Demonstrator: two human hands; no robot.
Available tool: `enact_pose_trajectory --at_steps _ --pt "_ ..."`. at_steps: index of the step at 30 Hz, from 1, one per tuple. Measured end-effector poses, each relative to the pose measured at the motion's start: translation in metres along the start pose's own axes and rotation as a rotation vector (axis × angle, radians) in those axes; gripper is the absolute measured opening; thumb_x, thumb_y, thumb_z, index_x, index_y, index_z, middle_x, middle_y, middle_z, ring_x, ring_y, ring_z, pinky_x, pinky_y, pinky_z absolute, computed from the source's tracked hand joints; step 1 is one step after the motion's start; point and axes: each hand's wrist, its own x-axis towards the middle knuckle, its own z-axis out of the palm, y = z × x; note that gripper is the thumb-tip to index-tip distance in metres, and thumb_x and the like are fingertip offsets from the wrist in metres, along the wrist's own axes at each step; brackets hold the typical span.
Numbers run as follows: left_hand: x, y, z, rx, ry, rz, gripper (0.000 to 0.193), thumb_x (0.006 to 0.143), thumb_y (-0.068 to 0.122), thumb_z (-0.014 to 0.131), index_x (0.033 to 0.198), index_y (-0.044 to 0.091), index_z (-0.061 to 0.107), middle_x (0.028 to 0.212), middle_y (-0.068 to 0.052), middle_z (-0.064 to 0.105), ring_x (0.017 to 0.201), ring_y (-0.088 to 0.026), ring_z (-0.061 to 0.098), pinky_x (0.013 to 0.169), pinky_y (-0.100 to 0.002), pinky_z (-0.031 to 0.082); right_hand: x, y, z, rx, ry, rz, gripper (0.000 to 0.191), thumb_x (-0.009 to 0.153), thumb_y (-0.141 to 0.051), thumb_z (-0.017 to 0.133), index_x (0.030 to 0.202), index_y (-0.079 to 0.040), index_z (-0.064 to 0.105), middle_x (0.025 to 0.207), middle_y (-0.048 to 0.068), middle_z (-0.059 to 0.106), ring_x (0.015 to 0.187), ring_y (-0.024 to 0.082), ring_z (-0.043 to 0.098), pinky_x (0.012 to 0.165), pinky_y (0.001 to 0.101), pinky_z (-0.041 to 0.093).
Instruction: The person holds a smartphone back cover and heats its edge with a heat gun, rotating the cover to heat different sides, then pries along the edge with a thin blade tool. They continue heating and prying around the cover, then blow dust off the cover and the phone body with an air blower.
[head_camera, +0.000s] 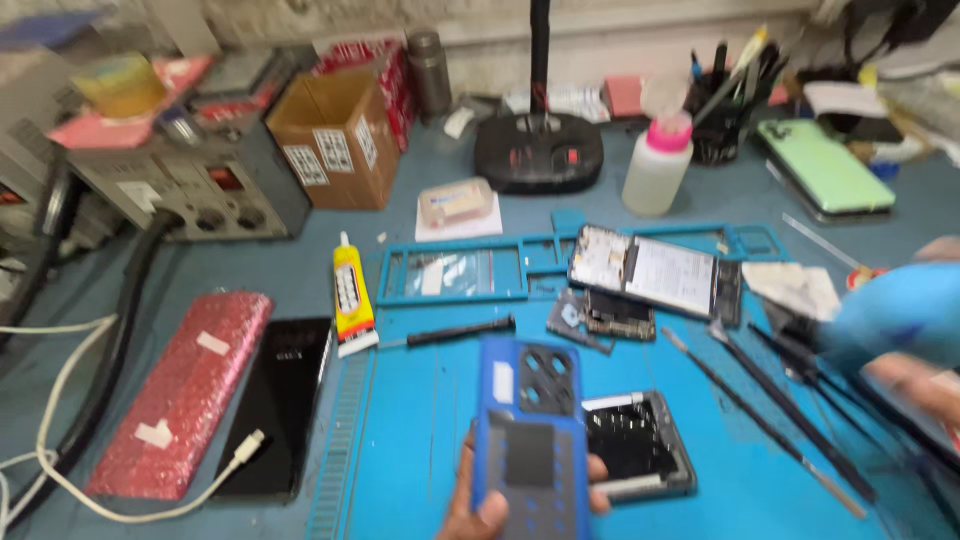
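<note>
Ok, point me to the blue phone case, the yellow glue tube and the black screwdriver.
blue phone case (530, 450): head view, middle of its back, held in the left hand (480, 505).
yellow glue tube (351, 290): head view, middle of the tube body.
black screwdriver (462, 331): head view, on its black handle.

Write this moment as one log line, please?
left hand: holds blue device | right hand: blurred, beside dark tools | mat: opened phone frame, screwdriver
</note>
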Motion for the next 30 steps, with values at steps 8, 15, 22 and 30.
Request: enact_pose_trajectory --at_steps 8,15,22,30 --pt "0.021 -0.049 -0.012 -0.23 0.161 0.146 0.116 0.083 0.068 0.063 0.164 0.002 0.013 0.15 -0.032 0.052 0.115 -0.046 0.071 0.09 -0.056 0.061 -0.022 -0.054 0.079 0.484 -0.177 -0.043 0.091 0.074 0.004 0.077 0.155 -0.004 0.035 0.143 0.025 0.061 0.134 0.033 0.06 0.108 0.0514 0.049" --pt "0.003 0.015 0.025 -0.083 -0.021 -0.043 0.105 0.097 0.058 0.063 0.172 0.016 0.003 0.154 -0.038 0.042 0.124 -0.044 0.062 0.104 -0.055 0.057 -0.019 -0.091 0.075 0.474 -0.297 -0.105 0.085 0.078 0.003 0.074 0.154 -0.005 0.036 0.145 0.025 0.059 0.135 0.037 0.06 0.11 0.0516 0.046" --pt "-0.019 0.029 0.058 -0.231 0.107 -0.16 0.094 0.102 0.044 0.061 0.173 0.025 0.003 0.159 -0.033 0.035 0.138 -0.039 0.051 0.103 -0.06 0.053 -0.025 -0.125 0.072 0.419 -0.359 -0.052 0.092 0.078 -0.002 0.071 0.16 -0.013 0.029 0.148 0.019 0.058 0.134 0.035 0.063 0.104 0.0478 0.049" --pt "-0.019 0.039 0.069 -0.337 0.099 -0.17 0.092 0.105 0.039 0.06 0.175 0.022 0.003 0.16 -0.033 0.037 0.142 -0.039 0.05 0.106 -0.059 0.051 -0.02 -0.159 0.085 0.557 -0.438 -0.154 0.093 0.077 0.003 0.074 0.157 -0.013 0.03 0.147 0.02 0.056 0.133 0.03 0.063 0.104 0.0468 0.051"
